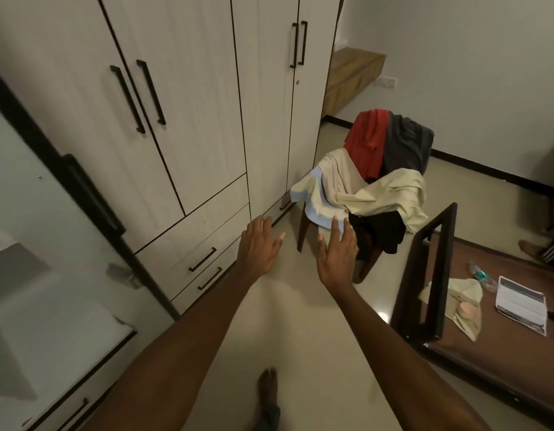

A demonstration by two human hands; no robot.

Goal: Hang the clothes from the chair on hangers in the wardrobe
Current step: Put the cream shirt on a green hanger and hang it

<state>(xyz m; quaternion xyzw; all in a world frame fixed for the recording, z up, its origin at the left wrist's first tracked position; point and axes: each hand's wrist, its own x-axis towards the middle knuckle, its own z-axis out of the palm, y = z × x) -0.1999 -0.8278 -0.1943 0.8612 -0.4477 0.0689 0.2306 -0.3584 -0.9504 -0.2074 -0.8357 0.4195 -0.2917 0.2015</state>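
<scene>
Both arms stretched out, left hand [259, 242] and right hand [337, 255] flat-fingered and empty, likely reaching for clothes [375, 188] heaped on the chair [303, 231] at far right, beside the closed wardrobe [182, 98].

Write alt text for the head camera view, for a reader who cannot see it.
Two bare hands, left hand and right hand, reach out open and empty toward a chair heaped with red, grey, cream and black clothes. A closed white wardrobe stands to the left; a brown table with papers is on the right.
</scene>
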